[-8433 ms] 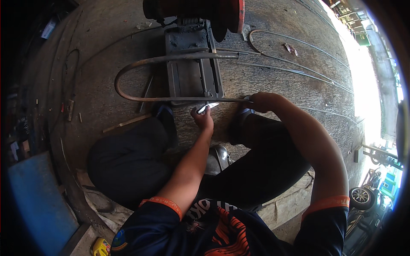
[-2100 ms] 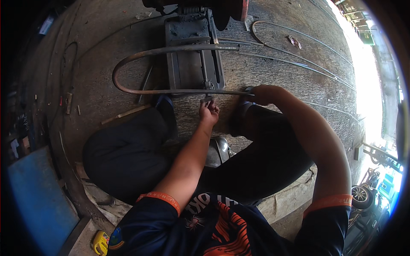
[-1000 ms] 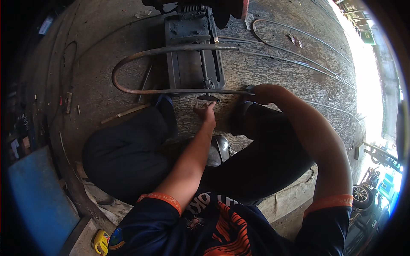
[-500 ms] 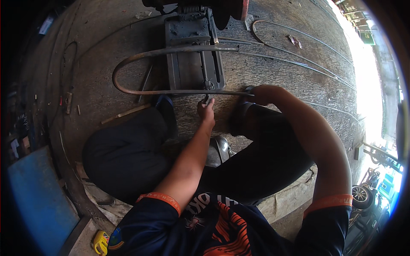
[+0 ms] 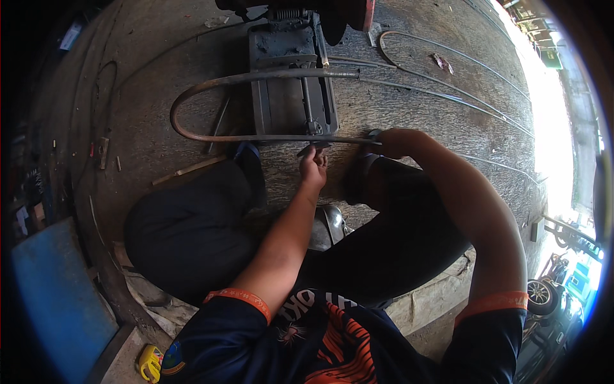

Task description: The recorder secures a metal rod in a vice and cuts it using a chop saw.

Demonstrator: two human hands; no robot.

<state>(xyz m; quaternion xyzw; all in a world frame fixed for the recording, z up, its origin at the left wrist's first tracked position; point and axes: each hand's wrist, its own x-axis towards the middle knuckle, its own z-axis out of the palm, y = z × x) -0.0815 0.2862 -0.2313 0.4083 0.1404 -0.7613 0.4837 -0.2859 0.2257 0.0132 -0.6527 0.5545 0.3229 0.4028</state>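
A U-shaped metal pipe point(image 5: 217, 82) lies across the dark base point(image 5: 281, 112) of a cut-off machine, its bend to the left. My right hand point(image 5: 404, 142) is closed around the near leg of the pipe, at its right end. My left hand point(image 5: 313, 168) pinches the crank handle point(image 5: 314, 148) at the near end of the machine's vise screw point(image 5: 307, 102), just below the pipe's near leg. The far leg crosses the base beyond the screw and ends at the right in an open cut end.
Further bent rods point(image 5: 448, 96) lie on the wooden floor at the right. A thin metal bar point(image 5: 219, 121) and a wood strip point(image 5: 188, 170) lie left of the machine. A blue panel point(image 5: 61, 291) and a yellow tape measure point(image 5: 150, 363) are at the lower left.
The crank handle has turned from pointing toward me to lying crosswise, with my left hand's fingers shifting along with it. My right hand and the pipe look nearly unmoved.
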